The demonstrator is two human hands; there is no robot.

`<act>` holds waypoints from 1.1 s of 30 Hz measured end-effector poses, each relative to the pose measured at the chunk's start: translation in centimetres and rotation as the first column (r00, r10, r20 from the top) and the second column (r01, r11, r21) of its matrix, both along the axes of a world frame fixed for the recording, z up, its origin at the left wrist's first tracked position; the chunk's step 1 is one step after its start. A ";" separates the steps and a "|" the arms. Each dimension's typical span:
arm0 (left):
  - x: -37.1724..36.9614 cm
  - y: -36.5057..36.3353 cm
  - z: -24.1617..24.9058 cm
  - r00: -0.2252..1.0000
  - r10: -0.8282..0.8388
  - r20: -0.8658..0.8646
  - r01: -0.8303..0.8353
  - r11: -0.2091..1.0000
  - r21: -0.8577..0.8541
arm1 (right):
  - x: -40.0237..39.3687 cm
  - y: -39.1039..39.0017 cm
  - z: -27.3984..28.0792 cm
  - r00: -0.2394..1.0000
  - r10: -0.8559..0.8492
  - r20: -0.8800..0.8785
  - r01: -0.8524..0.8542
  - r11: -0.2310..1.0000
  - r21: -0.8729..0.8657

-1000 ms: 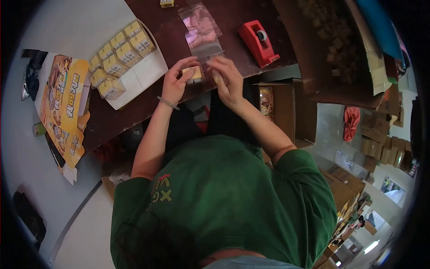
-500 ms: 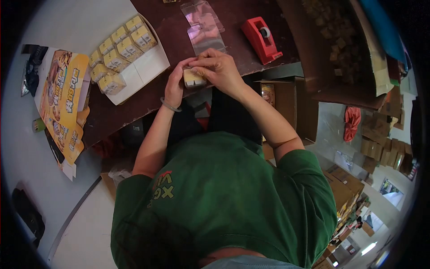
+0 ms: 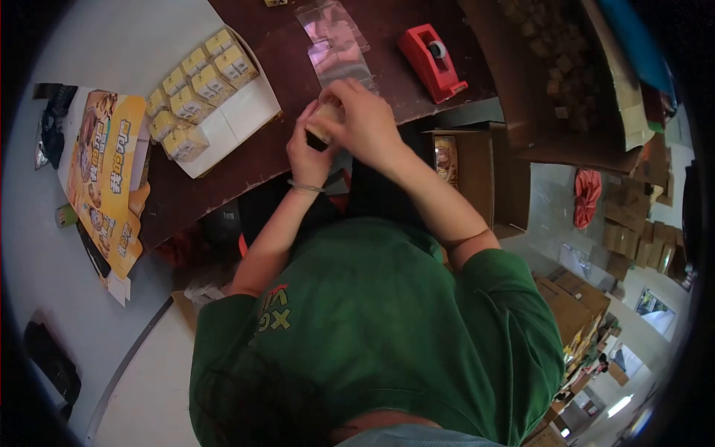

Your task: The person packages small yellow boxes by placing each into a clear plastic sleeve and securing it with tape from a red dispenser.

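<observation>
A small yellowish box [image 3: 320, 130] is between my hands at the table's front edge, tilted, with a dark side showing; fingers cover much of it. My left hand [image 3: 306, 154] is closed around its left and lower side. From the right, my right hand [image 3: 366, 125] curls over the box, thumb and fingers gripping its top and right side. Just beyond the hands lie clear plastic sleeves [image 3: 335, 46] on the dark red table. To my left, a white tray [image 3: 240, 119] carries several similar yellow boxes [image 3: 195, 100].
A red tape dispenser [image 3: 432, 65] stands right of the sleeves. A printed yellow carton [image 3: 112, 171] lies at far left. On the right is a large cardboard box [image 3: 536, 138] with many small blocks inside. An open carton [image 3: 474, 167] sits below the table edge, beside my right forearm.
The small box has been turned and tilted in my hands, from its pale face showing to a dark side. My left hand rotated and shifted slightly right; my right hand wrapped further over it.
</observation>
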State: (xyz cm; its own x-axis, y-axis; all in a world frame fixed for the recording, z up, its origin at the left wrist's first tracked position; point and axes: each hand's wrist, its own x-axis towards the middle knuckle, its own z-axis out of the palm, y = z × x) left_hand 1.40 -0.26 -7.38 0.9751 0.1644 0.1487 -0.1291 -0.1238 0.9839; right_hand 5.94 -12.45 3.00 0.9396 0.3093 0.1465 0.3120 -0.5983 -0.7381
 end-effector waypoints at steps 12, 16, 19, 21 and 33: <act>0.5 1.7 1.3 0.964 -0.262 0.050 0.260 0.965 0.035 | -2.3 0.6 -1.2 0.952 -0.023 0.305 0.019 1.000 0.018; 0.8 0.6 1.1 0.990 -0.111 0.084 0.093 0.977 0.194 | -2.6 -0.5 -1.7 0.920 0.024 0.392 -0.029 1.000 0.006; -0.1 -1.1 1.1 0.995 0.040 0.090 -0.063 0.960 0.274 | -3.3 -1.4 -2.8 0.883 0.061 0.466 -0.044 0.998 -0.049; -0.3 -1.9 1.8 0.990 0.070 0.119 -0.105 0.943 0.315 | -3.2 -2.1 -3.5 0.855 0.055 0.515 -0.037 0.998 -0.046; 6.7 -0.6 5.8 0.767 -0.618 -0.173 0.629 0.777 0.015 | -1.2 -9.5 -3.6 0.995 0.082 0.053 -0.095 0.937 0.337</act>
State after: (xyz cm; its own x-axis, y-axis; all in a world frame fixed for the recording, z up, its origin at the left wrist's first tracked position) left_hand 8.06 -0.90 -1.56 0.8700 -0.4926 -0.0194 -0.0539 -0.1343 0.9895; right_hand 4.78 -22.00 -0.63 0.9024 0.3170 0.2919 0.3839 -0.2839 -0.8786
